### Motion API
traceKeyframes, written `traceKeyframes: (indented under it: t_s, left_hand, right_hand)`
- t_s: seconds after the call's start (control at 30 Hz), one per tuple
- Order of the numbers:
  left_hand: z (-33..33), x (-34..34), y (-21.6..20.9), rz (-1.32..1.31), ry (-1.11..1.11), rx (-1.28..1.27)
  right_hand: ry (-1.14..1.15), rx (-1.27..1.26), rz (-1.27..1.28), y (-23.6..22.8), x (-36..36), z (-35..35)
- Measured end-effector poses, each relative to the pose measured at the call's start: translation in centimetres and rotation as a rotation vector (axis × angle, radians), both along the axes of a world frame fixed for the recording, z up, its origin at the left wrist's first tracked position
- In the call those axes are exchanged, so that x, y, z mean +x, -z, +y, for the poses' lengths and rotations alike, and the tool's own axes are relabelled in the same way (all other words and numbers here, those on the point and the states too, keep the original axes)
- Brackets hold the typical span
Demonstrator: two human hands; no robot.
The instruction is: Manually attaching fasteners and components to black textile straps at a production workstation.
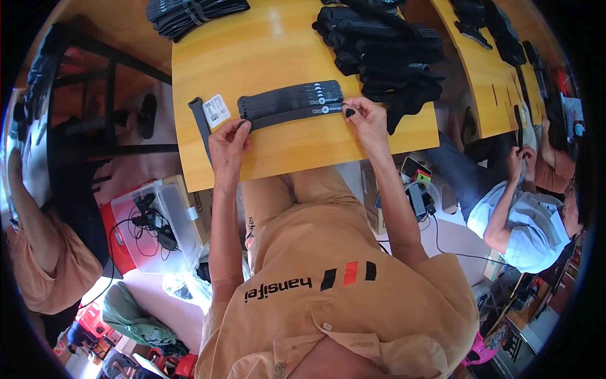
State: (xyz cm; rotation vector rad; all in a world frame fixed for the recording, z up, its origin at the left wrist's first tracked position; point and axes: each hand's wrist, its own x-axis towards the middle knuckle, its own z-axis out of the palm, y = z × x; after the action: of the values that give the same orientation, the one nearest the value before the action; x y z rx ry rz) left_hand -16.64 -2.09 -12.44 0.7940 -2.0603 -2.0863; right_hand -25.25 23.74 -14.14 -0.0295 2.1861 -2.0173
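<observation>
A flat black strap (284, 119) with white print near its right end lies stretched between my two hands on the yellow table. My left hand (228, 148) pinches its left end between thumb and fingers. At the other end my right hand (367, 123) is closed on the strap's tip, where a bit of black shows between the fingers. Just beyond it lies a row of overlapping black straps (278, 99), side by side. Left of these are a white printed label (216, 108) and a single folded black strap (199, 123), partly behind my left hand.
Black strap bundles (196, 14) sit at the far left, and a large black pile (391, 47) at the right overhangs the table (297, 148). A clear plastic bin (151, 227) with cables stands below left. A co-worker (524, 215) sits at the right beside another table (486, 95).
</observation>
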Motion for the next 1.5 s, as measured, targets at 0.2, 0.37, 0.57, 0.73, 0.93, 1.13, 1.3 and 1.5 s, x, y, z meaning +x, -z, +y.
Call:
traceKeyframes:
  t_s: [0.2, 0.37, 0.57, 0.73, 0.93, 1.13, 1.3, 1.5]
  left_hand:
    - [0.1, -0.9, 1.3, 0.010, -0.005, -0.256]
    - [0.6, -1.3, 0.9, -0.013, -0.047, -0.265]
    - [0.6, -1.2, 0.9, -0.007, -0.057, -0.233]
    - [0.5, -1.2, 1.0, -0.013, -0.051, -0.191]
    - [0.7, -1.5, 0.2, -0.041, -0.044, -0.226]
    - [0.7, -1.5, 0.3, -0.032, -0.061, -0.194]
    - [0.7, -1.5, 0.5, -0.025, -0.060, -0.189]
    - [0.7, -1.7, 0.9, -0.016, -0.063, -0.248]
  right_hand:
    - [0.088, 0.136, 0.105, 0.5, -0.6, -0.4]
    - [0.124, 0.148, 0.117, 1.0, -0.7, -0.7]
    - [0.112, 0.185, 0.114, 0.7, -0.4, -0.8]
    - [0.121, 0.216, 0.111, -0.1, -0.3, -1.1]
    - [0.197, 0.170, 0.165, 0.2, -0.6, -1.5]
    - [0.211, 0.171, 0.129, 0.2, -0.5, -1.7]
    - [0.221, 0.197, 0.134, 0.5, -0.6, -1.6]
    - [0.203, 0.239, 0.132, 0.9, -0.6, -1.3]
